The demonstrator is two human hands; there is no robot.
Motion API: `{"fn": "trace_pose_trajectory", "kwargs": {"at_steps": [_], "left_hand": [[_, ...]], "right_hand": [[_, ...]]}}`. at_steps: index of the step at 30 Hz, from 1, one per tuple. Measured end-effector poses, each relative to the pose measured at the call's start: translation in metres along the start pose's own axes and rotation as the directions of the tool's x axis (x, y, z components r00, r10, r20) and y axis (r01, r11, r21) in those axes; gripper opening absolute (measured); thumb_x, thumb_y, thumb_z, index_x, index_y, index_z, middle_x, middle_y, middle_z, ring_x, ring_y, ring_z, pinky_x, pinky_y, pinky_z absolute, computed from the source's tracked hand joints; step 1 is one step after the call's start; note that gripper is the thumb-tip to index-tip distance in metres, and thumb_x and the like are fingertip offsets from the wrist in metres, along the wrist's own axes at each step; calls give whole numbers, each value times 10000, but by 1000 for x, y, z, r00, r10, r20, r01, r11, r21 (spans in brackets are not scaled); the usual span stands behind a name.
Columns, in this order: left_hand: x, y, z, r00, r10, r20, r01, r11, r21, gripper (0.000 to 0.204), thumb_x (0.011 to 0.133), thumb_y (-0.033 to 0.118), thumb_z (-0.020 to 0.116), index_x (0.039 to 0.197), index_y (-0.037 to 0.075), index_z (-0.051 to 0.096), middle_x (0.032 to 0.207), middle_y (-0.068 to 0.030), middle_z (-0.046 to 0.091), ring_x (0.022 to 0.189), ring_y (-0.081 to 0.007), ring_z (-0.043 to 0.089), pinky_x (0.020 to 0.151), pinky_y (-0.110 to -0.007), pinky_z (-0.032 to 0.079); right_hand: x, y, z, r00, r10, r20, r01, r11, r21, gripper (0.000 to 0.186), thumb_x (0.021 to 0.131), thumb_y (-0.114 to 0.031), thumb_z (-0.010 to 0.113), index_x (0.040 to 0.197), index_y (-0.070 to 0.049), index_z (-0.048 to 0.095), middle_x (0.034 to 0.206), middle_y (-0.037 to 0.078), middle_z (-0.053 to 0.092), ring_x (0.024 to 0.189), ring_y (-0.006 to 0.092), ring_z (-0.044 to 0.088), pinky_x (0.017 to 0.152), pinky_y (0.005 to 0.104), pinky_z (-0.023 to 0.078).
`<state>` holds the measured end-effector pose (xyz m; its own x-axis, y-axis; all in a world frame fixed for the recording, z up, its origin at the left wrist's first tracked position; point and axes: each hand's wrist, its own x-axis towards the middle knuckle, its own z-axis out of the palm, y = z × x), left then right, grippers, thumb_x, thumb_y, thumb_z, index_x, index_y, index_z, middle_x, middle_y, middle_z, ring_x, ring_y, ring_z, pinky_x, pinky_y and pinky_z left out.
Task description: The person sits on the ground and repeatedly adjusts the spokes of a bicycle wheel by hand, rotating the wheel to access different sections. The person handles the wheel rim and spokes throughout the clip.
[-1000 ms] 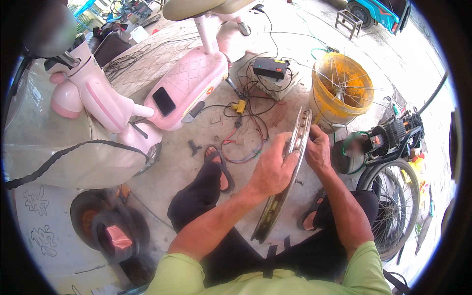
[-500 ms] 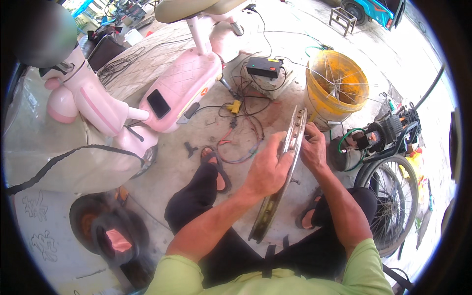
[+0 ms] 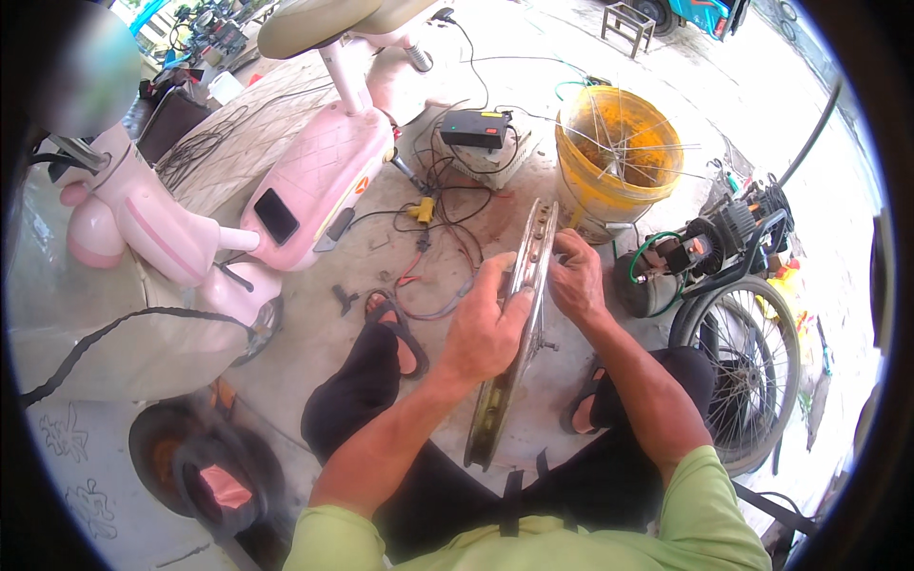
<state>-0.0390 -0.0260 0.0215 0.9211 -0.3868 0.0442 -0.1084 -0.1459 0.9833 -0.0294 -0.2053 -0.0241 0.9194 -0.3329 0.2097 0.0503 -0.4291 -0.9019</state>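
Note:
A narrow metal wheel rim (image 3: 495, 400) stands upright on edge between my legs, its inner face with a row of holes visible. My left hand (image 3: 481, 324) grips the rim's left side, thumb across it. My right hand (image 3: 579, 281) is just right of the rim's upper part, fingers curled and pinched close to it; what they hold is too small to make out. A short bolt-like piece (image 3: 548, 345) sticks out from the rim's right side. Beyond the rim, a yellow bucket (image 3: 657, 181) has thin spokes lying across its mouth.
A pink electric scooter (image 3: 305, 181) fills the upper left. A black charger (image 3: 473, 133) rests on a pale block among tangled cables (image 3: 447, 238). An air compressor (image 3: 652, 285) and spoked wheel (image 3: 752, 376) are at right, tires (image 3: 167, 457) at lower left, a metal stool (image 3: 624, 33) far back.
The whole view has shifted, so most things sit further left. The rim stays in my left hand; my right hand's fingers have moved a little, still beside the rim's upper part.

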Motion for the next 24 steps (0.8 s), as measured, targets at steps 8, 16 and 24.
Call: {"fn": "trace_pose_trajectory", "kwargs": {"at_steps": [8, 16, 24], "left_hand": [[0, 16, -5, 987, -131, 92, 134, 991, -27, 416, 1077, 52, 563, 1467, -44, 459, 1272, -141, 669, 1163, -168, 635, 1004, -326, 514], [0, 16, -5, 987, -121, 105, 126, 991, -38, 402, 1086, 53, 549, 1469, -37, 463, 1282, -132, 666, 1158, -162, 635, 1001, -318, 512], [1, 17, -6, 986, -107, 127, 114, 992, -54, 406, 1088, 53, 530, 1482, -22, 464, 1280, -122, 667, 1133, -149, 634, 990, -308, 513]], "right_hand": [[2, 5, 4, 1000, -17, 4, 17, 999, 34, 168, 948, -151, 740, 949, 17, 738, 842, 161, 637, 767, 310, 642, 720, 405, 510], [1, -3, 2, 999, -24, -39, 23, 999, -45, 177, 923, -182, 755, 929, -6, 750, 864, 168, 662, 811, 363, 666, 735, 438, 517], [2, 6, -7, 982, 186, 4, -186, 976, 111, 323, 892, -226, 738, 1068, 45, 749, 979, 183, 758, 888, 258, 735, 830, 375, 567]]}}
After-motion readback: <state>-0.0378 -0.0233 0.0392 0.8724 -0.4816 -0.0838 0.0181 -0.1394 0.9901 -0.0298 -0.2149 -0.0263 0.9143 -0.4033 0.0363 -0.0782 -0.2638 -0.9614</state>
